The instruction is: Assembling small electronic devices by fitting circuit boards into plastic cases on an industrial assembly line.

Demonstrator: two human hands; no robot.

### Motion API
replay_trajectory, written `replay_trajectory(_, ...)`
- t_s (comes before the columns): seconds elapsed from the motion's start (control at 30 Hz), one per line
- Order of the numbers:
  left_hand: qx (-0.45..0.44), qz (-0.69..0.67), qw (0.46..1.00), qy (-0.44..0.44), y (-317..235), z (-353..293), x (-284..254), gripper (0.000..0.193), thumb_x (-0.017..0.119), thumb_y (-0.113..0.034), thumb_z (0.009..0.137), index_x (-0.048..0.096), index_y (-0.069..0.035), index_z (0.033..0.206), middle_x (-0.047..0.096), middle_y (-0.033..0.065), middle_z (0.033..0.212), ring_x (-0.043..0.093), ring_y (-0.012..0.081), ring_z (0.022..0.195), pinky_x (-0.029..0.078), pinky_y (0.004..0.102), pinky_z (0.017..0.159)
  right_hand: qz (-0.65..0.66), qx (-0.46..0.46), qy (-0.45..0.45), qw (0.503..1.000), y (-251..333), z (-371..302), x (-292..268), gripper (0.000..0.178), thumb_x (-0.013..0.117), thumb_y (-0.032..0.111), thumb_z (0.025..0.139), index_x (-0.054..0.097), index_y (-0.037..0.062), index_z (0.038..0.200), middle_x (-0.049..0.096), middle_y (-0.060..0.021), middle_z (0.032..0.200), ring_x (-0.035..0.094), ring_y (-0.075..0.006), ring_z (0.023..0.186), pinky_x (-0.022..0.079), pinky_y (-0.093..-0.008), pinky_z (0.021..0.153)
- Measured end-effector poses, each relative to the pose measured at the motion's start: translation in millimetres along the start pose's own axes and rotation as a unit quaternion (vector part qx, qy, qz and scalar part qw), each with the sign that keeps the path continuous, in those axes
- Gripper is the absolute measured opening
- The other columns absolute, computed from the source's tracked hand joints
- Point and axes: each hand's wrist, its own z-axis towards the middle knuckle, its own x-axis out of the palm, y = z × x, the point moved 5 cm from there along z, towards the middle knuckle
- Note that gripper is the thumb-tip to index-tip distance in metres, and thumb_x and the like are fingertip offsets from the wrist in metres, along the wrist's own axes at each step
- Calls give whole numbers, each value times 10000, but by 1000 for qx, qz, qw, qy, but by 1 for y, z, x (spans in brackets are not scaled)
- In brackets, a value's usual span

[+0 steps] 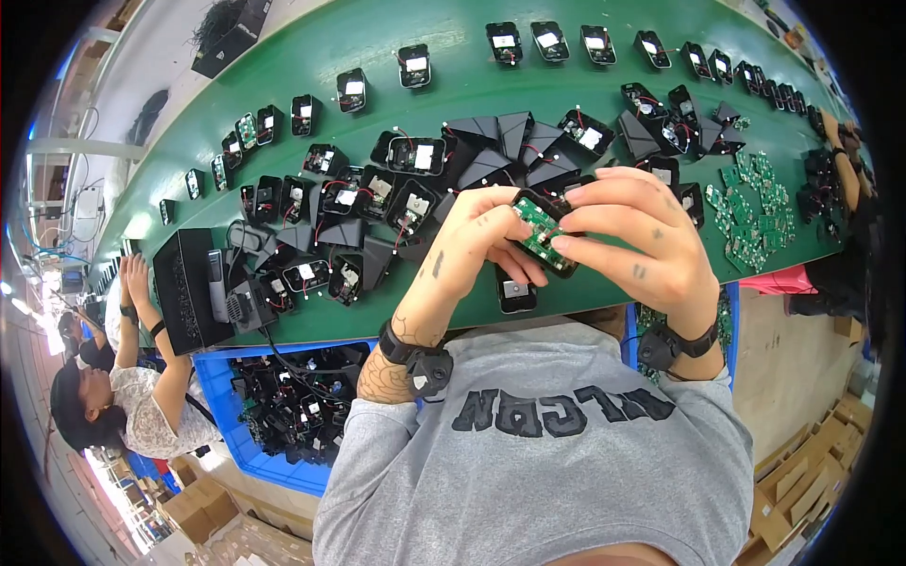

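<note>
Above the near edge of the table I hold a small black plastic housing with a green circuit board (536,224) in its open side. My left hand (470,238) grips the housing from the left, its thumb resting on the board. My right hand (651,247) closes on the right side, thumb and fingertips at the board's edge. Just below lies another open black housing (516,296) on the table, partly hidden by my left fingers. Black housings with red wires and white labels, such as this one (412,208), crowd the table beyond my hands.
A row of housings (413,66) lines the far side of the green table (453,90). Loose circuit boards (755,212) are heaped at right. A black box (184,292) stands at left, above a blue bin (219,377) of parts. Other people work at both ends.
</note>
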Motion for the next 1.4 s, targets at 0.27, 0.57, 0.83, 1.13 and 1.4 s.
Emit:
replay_trajectory(0.27, -29, 12, 997, 70, -2, 3, 5, 335, 498, -202, 793, 619, 67, 953, 671, 145, 847, 676, 242, 574, 534, 254, 480, -39, -29, 30, 998, -4, -3, 1, 213, 668, 115, 646, 694, 85, 855, 641, -38, 937, 610, -264, 1009, 454, -481, 951)
replay_trajectory(0.57, 362, 355, 829, -235, -26, -38, 20, 433, 631, 2, 717, 606, 41, 1148, 661, 90, 937, 612, 82, 723, 503, 224, 628, 249, 360, -129, 890, -26, -20, 42, 121, 743, -12, 681, 699, 31, 785, 579, -74, 1073, 496, -275, 1200, 391, -394, 985)
replay_trajectory(0.83, 321, 302, 857, -267, -34, -34, 2, 475, 656, -14, 736, 588, -9, 1207, 683, 76, 939, 612, 59, 708, 517, 227, 614, 262, 330, -231, 877, -17, -14, 72, 241, 706, -29, 704, 714, 19, 940, 535, -115, 1210, 462, -311, 1247, 401, -410, 996)
replay_trajectory(1.13, 303, 600, 645, -363, -119, -46, -115, 390, 631, -61, 757, 526, -15, 1129, 609, 197, 982, 627, 341, 881, 502, 395, 783, 386, 283, 124, 869, 7, -47, 63, 217, 659, 39, 745, 673, 5, 959, 665, -140, 998, 632, -276, 962, 485, -362, 857)
replay_trajectory(1.4, -102, 738, 424, -514, -207, -149, -471, 371, 591, -66, 733, 596, 48, 1086, 631, 287, 1024, 608, 410, 996, 495, 434, 856, 386, 326, 611, 610, 77, -204, 4, 206, 688, 253, 718, 716, 53, 762, 676, -128, 713, 647, -296, 652, 494, -358, 596)
